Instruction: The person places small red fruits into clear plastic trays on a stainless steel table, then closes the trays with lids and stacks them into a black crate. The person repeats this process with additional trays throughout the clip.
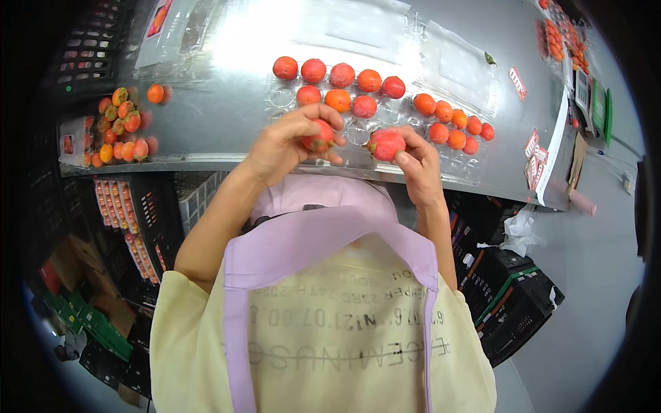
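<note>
My left hand (297, 137) holds a red-orange persimmon (318, 136) between its fingers, above the near edge of a clear plastic tray (359, 131). To its right, my right hand (418, 157) grips another persimmon (387, 145) by its right side, with the leafy calyx facing left. Just beyond both hands, rows of persimmons (342, 75) sit in the tray's round hollows; some hollows hold none. A second clear tray (472, 160) with two rows of smaller-looking persimmons (456, 139) lies to the right, touching or close to the first.
Loose persimmons (124, 124) are heaped at the left of the metal table (217, 118). Flat plastic packs (454, 64) lie along the far side. Printed labels (536, 160) and a scale (582, 93) are at right. Black crates (516, 304) stand below the table.
</note>
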Demonstrator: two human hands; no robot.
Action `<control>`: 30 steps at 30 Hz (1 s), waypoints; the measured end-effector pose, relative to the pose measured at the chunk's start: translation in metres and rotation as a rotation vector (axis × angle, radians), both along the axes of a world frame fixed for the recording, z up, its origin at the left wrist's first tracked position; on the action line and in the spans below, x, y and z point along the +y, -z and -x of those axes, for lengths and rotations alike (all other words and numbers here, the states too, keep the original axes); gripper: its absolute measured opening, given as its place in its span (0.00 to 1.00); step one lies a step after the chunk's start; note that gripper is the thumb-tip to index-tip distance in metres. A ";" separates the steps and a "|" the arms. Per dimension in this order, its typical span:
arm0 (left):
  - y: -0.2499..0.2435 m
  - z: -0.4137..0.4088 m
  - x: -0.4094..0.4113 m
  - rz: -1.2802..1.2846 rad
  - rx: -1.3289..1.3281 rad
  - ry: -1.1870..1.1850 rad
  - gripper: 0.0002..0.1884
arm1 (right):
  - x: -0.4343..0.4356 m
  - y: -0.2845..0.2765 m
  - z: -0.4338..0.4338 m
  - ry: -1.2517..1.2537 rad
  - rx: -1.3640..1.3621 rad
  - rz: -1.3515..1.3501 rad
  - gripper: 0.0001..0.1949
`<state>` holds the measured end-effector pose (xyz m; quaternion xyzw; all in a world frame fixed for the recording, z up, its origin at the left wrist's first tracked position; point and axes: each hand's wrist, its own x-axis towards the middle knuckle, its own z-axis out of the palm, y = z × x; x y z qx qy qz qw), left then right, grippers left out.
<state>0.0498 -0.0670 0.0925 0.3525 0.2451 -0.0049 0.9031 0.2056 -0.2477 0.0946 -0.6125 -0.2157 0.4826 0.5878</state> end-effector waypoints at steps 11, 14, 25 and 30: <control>-0.018 -0.036 -0.045 -0.006 0.121 0.148 0.21 | -0.006 -0.012 -0.019 -0.100 -0.159 -0.072 0.19; -0.023 -0.045 -0.056 -0.107 0.162 0.076 0.18 | -0.008 -0.025 -0.017 -0.131 -0.413 0.149 0.17; -0.021 -0.070 -0.092 -0.306 0.170 -0.039 0.14 | -0.038 -0.015 -0.044 -0.066 -0.055 0.041 0.13; -0.024 -0.081 -0.110 -0.776 0.038 -0.094 0.20 | -0.060 -0.009 -0.058 -0.016 -0.014 -0.077 0.18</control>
